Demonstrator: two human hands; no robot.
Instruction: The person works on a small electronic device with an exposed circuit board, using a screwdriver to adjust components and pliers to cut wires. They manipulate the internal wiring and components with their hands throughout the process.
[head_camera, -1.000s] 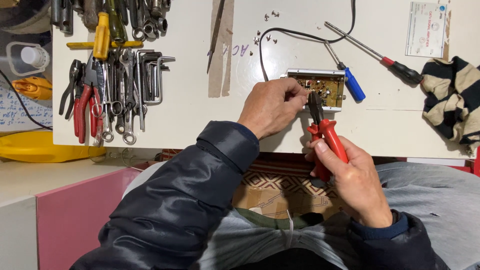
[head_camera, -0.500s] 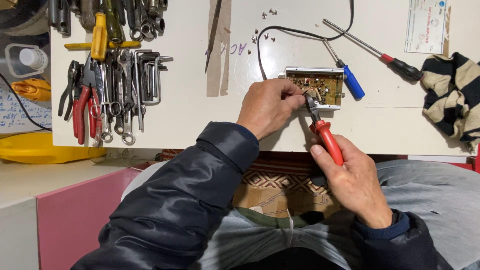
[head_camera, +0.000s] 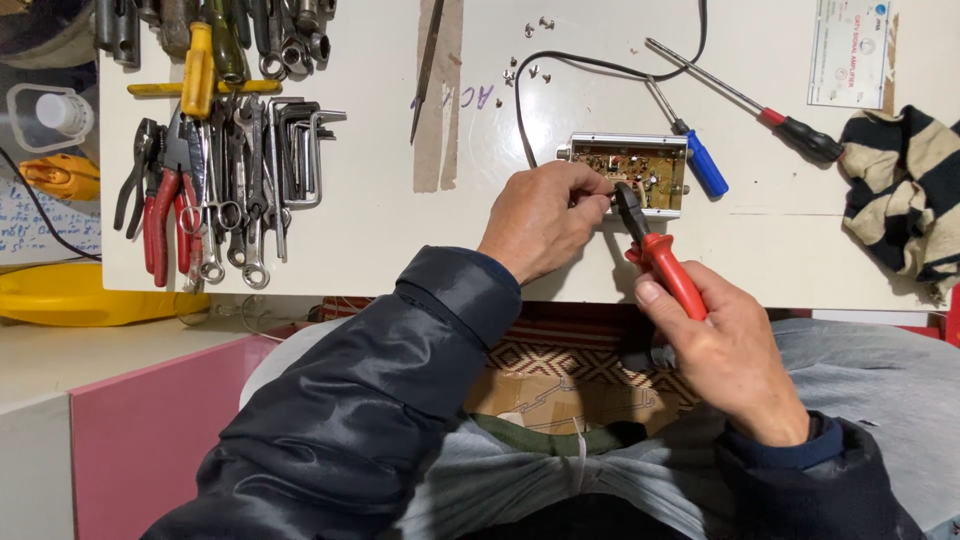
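The left hand (head_camera: 545, 215) covers the near left corner of the open metal box (head_camera: 630, 172), its grip pinched on that edge; what the fingertips press is hidden. The box lies on the white tabletop (head_camera: 380, 230), close to the near edge, bare room at 9 o'clock. The right hand (head_camera: 725, 350), at 5 o'clock from the box, grips red-handled pliers (head_camera: 660, 255), whose narrow nose reaches into the circuit board (head_camera: 628, 163). A blue-handled screwdriver (head_camera: 700, 165) lies at 3 o'clock.
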